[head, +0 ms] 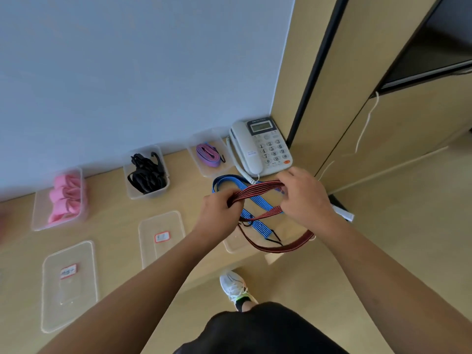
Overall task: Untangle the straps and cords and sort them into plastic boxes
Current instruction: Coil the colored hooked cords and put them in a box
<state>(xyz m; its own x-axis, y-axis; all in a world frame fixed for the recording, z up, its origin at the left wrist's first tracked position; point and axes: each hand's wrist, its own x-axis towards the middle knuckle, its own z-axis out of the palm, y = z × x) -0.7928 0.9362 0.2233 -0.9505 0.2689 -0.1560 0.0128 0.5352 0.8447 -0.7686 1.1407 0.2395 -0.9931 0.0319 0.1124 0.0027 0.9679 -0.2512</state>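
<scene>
A red-and-black elastic cord is stretched between both my hands above the table's right end. My left hand grips its folded strands at one end and my right hand pinches the other end. The rest of it hangs in a loop over a clear plastic box at the table's front edge. Under it lies a blue striped cord with black hooks, crossing the red one. Three boxes along the wall hold pink straps, black cords and a purple strap.
Two clear lids or boxes with red labels lie upside down at the table's front. A white desk telephone stands in the right corner by a wooden cabinet. My shoe is on the floor below.
</scene>
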